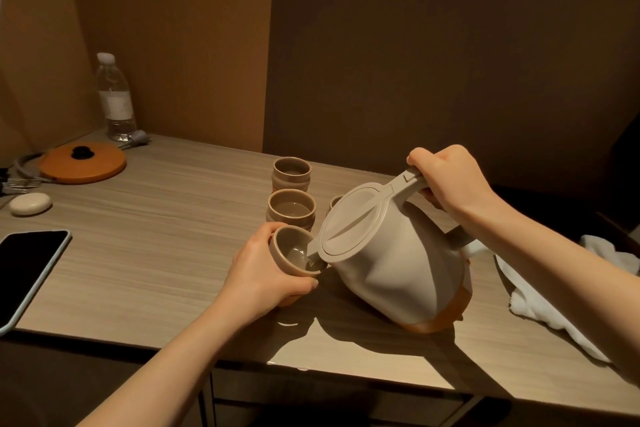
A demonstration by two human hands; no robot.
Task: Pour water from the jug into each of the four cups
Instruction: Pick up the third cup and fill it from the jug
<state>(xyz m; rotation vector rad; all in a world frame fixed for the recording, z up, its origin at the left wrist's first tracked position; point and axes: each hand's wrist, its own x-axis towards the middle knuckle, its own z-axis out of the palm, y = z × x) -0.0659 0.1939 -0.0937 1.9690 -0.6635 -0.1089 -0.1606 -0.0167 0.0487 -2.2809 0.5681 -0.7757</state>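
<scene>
Step in hand: pouring into the cup (294, 255) nearest the person; the jug (388, 253) is tipped forward with its spout over that cup's rim, and water shows inside the cup.
Progress: judged as mid-task. The middle cup (291, 211) appears to hold water, the far cup (291, 172) is hard to read, and a fourth cup (335, 200) is mostly hidden behind the jug lid.
Next move: calls for righting the jug once this cup is full enough, setting the cup down on the tabletop (156, 253), then bringing the spout to a cup not yet filled.
Right hand (446, 177): fingers wrapped tight round the jug handle, wrist raised, forearm coming in from the right edge.
Left hand (263, 274): fingers and thumb curled round the near cup, tilting it toward the spout; whether it rests on the tabletop or is lifted clear I cannot tell.
Jug position: right of the cup row, its orange base low over the tabletop, near the white cloth (554, 291).
Risk: the tilted cup could spill if overfilled.
</scene>
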